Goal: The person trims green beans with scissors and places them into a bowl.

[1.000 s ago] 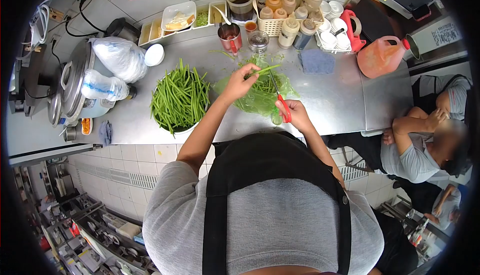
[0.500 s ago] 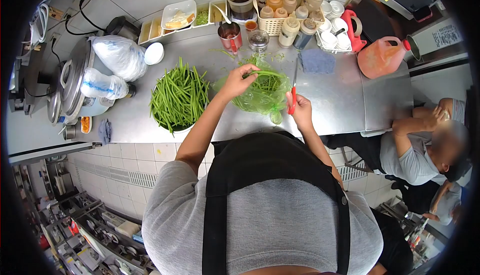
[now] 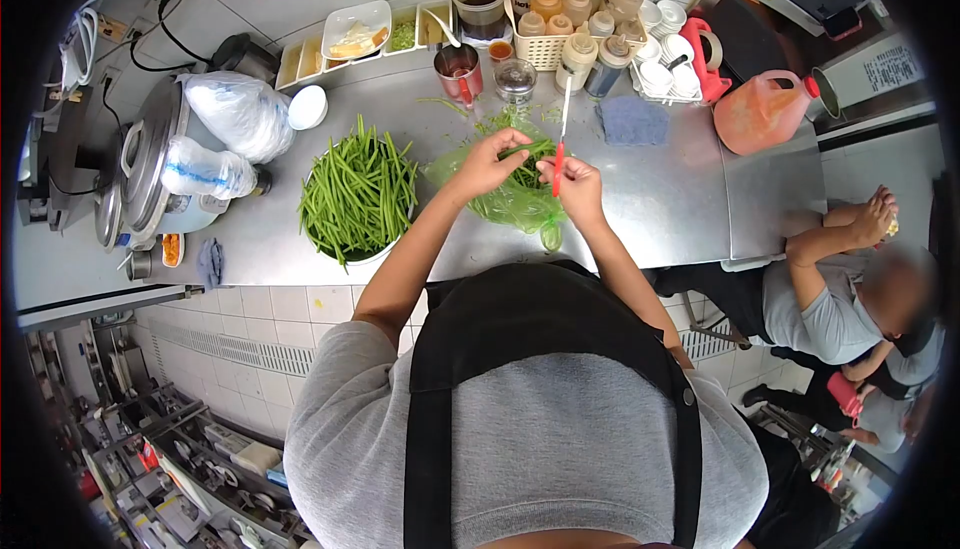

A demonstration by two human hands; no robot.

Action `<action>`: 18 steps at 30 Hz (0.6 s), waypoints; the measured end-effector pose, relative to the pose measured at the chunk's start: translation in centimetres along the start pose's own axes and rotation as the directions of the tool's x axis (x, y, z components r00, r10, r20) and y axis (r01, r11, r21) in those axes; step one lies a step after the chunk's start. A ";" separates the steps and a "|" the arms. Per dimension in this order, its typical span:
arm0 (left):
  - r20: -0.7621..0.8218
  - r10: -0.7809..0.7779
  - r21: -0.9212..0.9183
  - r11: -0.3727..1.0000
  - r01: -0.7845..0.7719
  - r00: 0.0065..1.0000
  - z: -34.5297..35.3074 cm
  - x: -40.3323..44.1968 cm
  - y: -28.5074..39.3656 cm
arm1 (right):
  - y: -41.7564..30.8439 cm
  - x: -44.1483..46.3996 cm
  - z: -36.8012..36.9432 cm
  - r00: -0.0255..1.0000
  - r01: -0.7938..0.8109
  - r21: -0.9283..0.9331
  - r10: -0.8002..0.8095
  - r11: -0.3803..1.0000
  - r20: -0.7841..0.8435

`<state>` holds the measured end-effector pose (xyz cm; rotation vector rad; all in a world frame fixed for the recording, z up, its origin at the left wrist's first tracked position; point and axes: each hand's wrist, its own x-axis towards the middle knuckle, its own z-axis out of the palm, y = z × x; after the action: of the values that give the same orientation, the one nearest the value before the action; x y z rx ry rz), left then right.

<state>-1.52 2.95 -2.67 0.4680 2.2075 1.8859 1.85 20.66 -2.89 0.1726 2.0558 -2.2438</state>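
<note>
My left hand (image 3: pixel 490 165) is closed on a few green beans (image 3: pixel 538 149) above a green plastic bag (image 3: pixel 500 204). My right hand (image 3: pixel 578 189) grips a red-handled knife (image 3: pixel 560 154), blade pointing up and away from me, while its fingertips meet the right end of those beans. Cut green pieces lie inside the opened bag, partly hidden by my hands. Left of the bag, a bowl heaped with long green beans (image 3: pixel 358 194) stands on the steel counter (image 3: pixel 660 214).
Sauce bottles in a basket (image 3: pixel 540 52), a red cup (image 3: pixel 458 74) and a glass jar (image 3: pixel 516 81) line the back. A blue cloth (image 3: pixel 636 122) and a pink-orange jug (image 3: pixel 765 114) are to the right. Wrapped bags (image 3: pixel 235 114) stand left. A co-worker (image 3: pixel 825 299) sits at right.
My right hand with the knife has moved left, up to the beans and my left hand. The blade now points more upright. At right, the co-worker's hands have risen.
</note>
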 end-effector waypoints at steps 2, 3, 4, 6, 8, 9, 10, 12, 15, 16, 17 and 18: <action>0.016 -0.002 -0.024 1.000 0.002 1.000 0.4 -0.1 0.2 | 0.2 0.3 0.6 0.999 0.006 0.032 -0.008 0.999 0.051; 0.035 -0.004 -0.049 0.999 0.005 0.999 0.4 -0.1 0.2 | 0.4 0.4 0.9 0.999 0.014 0.050 -0.017 0.999 0.046; 0.031 -0.003 -0.048 0.999 0.005 1.000 0.4 -0.2 0.1 | 0.4 0.6 0.9 0.999 0.015 0.050 -0.017 0.999 0.050; -0.053 0.037 0.113 0.993 -0.031 0.998 0.4 -0.2 -0.1 | 0.3 0.8 0.7 0.995 0.026 0.028 -0.029 0.999 0.096; -0.082 0.048 0.145 0.989 -0.036 0.995 0.3 -0.3 -0.2 | 0.0 0.8 0.2 0.994 0.032 0.008 -0.033 0.999 0.105; -0.110 0.059 0.178 0.983 -0.039 0.992 0.2 -0.4 -0.2 | -0.6 0.6 0.3 0.993 0.037 -0.009 -0.036 0.999 0.113; -0.113 0.059 0.179 0.983 -0.038 0.992 0.1 -0.4 -0.3 | -1.2 0.5 0.4 0.993 0.037 -0.009 -0.036 0.999 0.116; -0.126 -0.037 0.156 0.986 0.057 0.991 0.1 -0.4 -0.6 | -2.5 0.2 0.4 0.998 0.021 0.101 -0.028 0.995 0.061; -0.037 -0.004 0.161 0.987 0.010 0.999 0.6 0.0 -1.0 | -3.9 0.3 0.2 1.000 -0.018 0.126 0.017 0.992 0.010; -0.035 -0.003 0.162 0.987 0.009 0.999 0.7 0.1 -0.9 | -3.8 0.3 0.0 1.000 -0.017 0.126 0.016 0.992 0.008; -0.054 -0.015 0.299 0.954 0.030 0.998 1.0 0.2 -0.7 | -3.5 0.5 -0.1 1.000 0.004 0.183 -0.004 0.983 0.000; -0.077 -0.024 0.430 0.901 0.055 0.997 1.3 0.3 -0.2 | -3.3 0.5 -0.1 1.000 0.024 0.239 -0.023 0.971 -0.008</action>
<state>-1.31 4.22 -3.02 0.4240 2.6673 1.4011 0.85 21.04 0.23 0.1723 1.7918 -2.5036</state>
